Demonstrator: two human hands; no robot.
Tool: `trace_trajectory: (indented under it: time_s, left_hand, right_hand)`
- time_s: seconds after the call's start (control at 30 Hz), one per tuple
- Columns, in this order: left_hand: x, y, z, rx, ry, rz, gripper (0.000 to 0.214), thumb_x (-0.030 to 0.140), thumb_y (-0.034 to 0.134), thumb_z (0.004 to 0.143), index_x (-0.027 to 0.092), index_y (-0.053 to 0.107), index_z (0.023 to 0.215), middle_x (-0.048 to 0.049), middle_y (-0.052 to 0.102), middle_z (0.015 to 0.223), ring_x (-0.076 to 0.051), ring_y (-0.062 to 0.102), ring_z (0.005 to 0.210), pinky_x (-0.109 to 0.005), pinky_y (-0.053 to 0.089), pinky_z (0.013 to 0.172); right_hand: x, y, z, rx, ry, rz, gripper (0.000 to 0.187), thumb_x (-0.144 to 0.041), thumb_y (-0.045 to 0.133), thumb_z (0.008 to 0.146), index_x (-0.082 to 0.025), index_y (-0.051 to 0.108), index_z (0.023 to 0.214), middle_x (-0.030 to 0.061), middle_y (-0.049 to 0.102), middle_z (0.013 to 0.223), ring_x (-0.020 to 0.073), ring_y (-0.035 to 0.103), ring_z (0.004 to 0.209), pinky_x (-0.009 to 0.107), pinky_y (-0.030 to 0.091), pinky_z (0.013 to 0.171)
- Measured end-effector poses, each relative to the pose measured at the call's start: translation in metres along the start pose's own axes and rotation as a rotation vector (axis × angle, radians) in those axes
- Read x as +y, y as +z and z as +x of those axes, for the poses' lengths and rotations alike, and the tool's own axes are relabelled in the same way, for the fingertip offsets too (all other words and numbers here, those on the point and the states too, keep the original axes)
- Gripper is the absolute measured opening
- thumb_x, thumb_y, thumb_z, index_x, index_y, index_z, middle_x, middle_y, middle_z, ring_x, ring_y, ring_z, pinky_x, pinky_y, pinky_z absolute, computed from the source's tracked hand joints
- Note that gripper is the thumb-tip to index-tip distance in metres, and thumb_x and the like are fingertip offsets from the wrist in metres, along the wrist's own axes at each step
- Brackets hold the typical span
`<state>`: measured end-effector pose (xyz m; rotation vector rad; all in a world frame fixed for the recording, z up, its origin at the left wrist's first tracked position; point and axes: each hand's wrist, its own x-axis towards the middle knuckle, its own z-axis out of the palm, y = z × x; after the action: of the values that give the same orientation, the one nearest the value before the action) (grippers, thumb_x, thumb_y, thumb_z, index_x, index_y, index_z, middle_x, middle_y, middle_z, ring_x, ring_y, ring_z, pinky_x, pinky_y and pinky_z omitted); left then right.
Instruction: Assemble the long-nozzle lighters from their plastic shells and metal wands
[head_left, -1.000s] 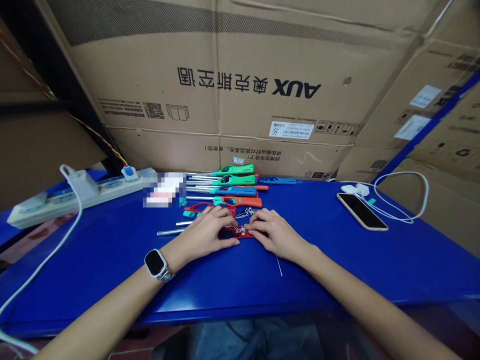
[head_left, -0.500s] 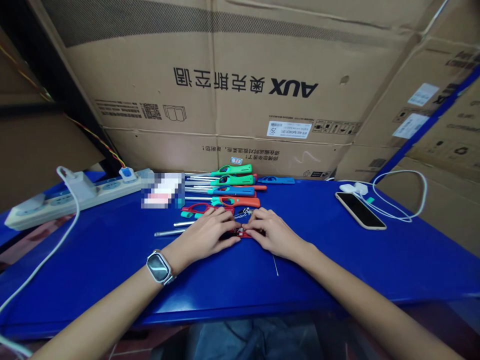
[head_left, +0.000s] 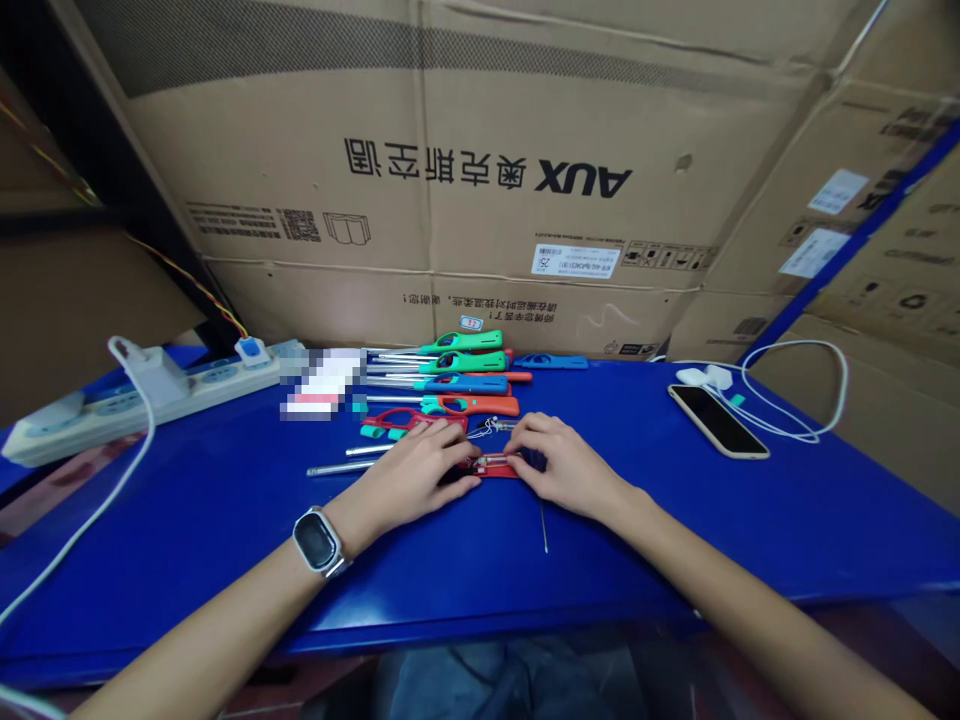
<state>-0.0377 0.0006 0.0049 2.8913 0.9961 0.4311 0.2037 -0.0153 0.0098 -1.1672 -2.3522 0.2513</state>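
My left hand (head_left: 420, 470) and my right hand (head_left: 561, 462) meet over a red lighter shell (head_left: 495, 466) lying open on the blue table (head_left: 225, 520), with small metal parts inside it. Fingers of both hands are curled down and pinch at the shell. A smartwatch (head_left: 318, 541) is on my left wrist. Just behind the hands lie another red shell half (head_left: 394, 422) and a metal tube (head_left: 337, 467). A thin metal rod (head_left: 543, 526) lies near my right wrist.
A row of finished long-nosed lighters (head_left: 457, 375) in green, blue and orange lies at the back. A power strip (head_left: 112, 400) with white cable is at the left. A phone (head_left: 717, 421) on a white charging cable lies at the right. Cardboard boxes (head_left: 480, 180) wall off the back.
My right hand has shifted slightly right, uncovering more of the red shell and its metal parts. The left hand stays in place.
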Motion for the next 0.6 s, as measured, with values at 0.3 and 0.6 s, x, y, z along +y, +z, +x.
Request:
trace_trajectory:
  time_s: [0.3, 0.6]
  left_hand:
    - [0.002, -0.005, -0.001, 0.01, 0.075, 0.034, 0.03, 0.036, 0.046, 0.101, 0.024, 0.064, 0.121, -0.0081, 0.06, 0.11, -0.024, 0.056, 0.101, -0.039, 0.045, 0.09]
    - [0.005, -0.002, 0.0, 0.024, 0.091, 0.081, 0.03, 0.033, 0.044, 0.102, 0.021, 0.069, 0.115, -0.0085, 0.061, 0.105, -0.022, 0.058, 0.096, -0.037, 0.047, 0.087]
  right_hand:
    - [-0.001, -0.002, -0.007, -0.088, -0.07, -0.149, 0.017, -0.015, 0.057, 0.093, -0.018, 0.072, 0.087, 0.0057, 0.065, 0.09, 0.018, 0.059, 0.087, 0.035, 0.042, 0.085]
    - [-0.013, -0.014, -0.017, -0.161, -0.169, -0.252, 0.022, -0.02, 0.053, 0.094, -0.016, 0.072, 0.104, 0.0101, 0.063, 0.103, 0.0217, 0.057, 0.096, 0.036, 0.042, 0.083]
